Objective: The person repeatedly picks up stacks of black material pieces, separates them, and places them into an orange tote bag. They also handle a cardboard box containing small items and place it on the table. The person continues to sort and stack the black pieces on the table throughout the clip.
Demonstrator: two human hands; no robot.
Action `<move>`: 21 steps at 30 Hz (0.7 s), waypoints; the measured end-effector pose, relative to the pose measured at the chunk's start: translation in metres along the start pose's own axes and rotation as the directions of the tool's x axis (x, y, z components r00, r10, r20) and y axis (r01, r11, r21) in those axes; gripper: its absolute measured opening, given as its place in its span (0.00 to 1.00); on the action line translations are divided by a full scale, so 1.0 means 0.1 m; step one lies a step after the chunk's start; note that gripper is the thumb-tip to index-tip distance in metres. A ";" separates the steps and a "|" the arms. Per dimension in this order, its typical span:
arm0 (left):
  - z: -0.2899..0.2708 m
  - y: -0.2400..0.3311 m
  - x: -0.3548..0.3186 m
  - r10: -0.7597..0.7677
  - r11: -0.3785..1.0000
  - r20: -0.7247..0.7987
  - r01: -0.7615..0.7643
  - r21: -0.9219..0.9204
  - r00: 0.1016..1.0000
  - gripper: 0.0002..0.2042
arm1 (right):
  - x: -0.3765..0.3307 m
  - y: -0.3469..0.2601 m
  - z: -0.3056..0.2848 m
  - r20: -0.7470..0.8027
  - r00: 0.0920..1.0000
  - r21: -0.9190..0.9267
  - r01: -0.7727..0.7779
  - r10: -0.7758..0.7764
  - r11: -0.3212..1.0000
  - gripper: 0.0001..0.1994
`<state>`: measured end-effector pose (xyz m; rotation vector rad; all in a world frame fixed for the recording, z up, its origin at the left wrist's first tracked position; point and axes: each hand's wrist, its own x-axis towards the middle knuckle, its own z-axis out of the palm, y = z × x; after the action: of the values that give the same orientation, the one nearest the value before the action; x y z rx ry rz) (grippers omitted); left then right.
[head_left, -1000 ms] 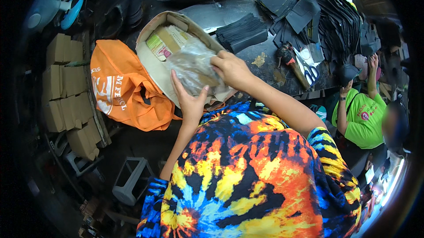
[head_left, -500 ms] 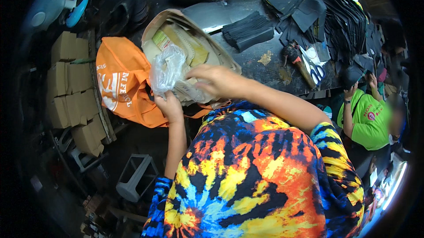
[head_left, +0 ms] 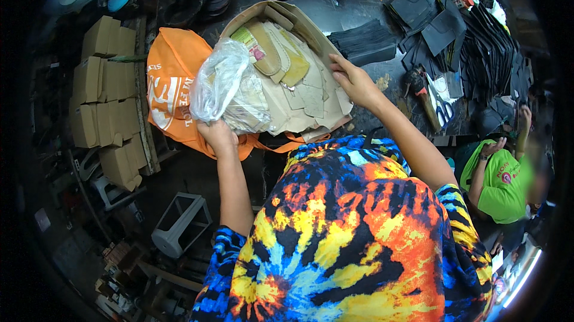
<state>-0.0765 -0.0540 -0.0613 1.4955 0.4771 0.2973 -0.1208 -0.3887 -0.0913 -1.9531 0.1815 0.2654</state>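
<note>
My left hand (head_left: 219,136) is closed on the lower end of a crumpled clear plastic bag (head_left: 220,77), and its fingers are partly hidden. The bag lies over the left side of a shallow cardboard tray (head_left: 338,86) at the table's front edge. In the tray are cardboard pieces (head_left: 305,96), yellowish stitched pattern pieces (head_left: 297,69) and a plastic-wrapped bundle of papers (head_left: 250,108). My right hand (head_left: 357,84) is at the tray's right wall, fingers stretched and slightly apart, with nothing seen in them. Whether the fingertips touch the wall is unclear.
An orange fabric bag (head_left: 169,80) sits left of the tray. To the right are black leather pieces (head_left: 366,42), a hammer (head_left: 424,101) and scissors (head_left: 443,108). Stacked boxes (head_left: 113,116) and a grey stool (head_left: 181,226) stand left. A person in green (head_left: 493,181) works at right.
My right hand has moved right, from above the tray's papers to its right wall. The plastic bag has shifted left with my left hand, uncovering more of the tray. The whole view has shifted.
</note>
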 end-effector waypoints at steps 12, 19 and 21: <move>-0.01 -0.02 -0.06 0.001 0.998 0.000 -0.001 -0.064 1.000 0.17 | -0.02 0.05 0.00 0.010 0.999 0.090 0.038 -0.039 0.995 0.28; -0.09 0.11 0.01 0.057 0.989 0.019 -0.053 -0.139 0.998 0.17 | -0.04 -0.01 -0.02 0.067 0.998 0.084 -0.017 0.011 0.996 0.29; -0.11 0.10 0.04 0.064 0.990 0.015 -0.062 -0.127 0.998 0.18 | -0.03 0.01 -0.02 0.070 0.998 0.090 -0.010 0.003 0.996 0.29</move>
<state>-0.0771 -0.0422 -0.0521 1.3905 0.3896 0.3563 -0.1239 -0.3907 -0.0903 -1.8510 0.1515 0.3244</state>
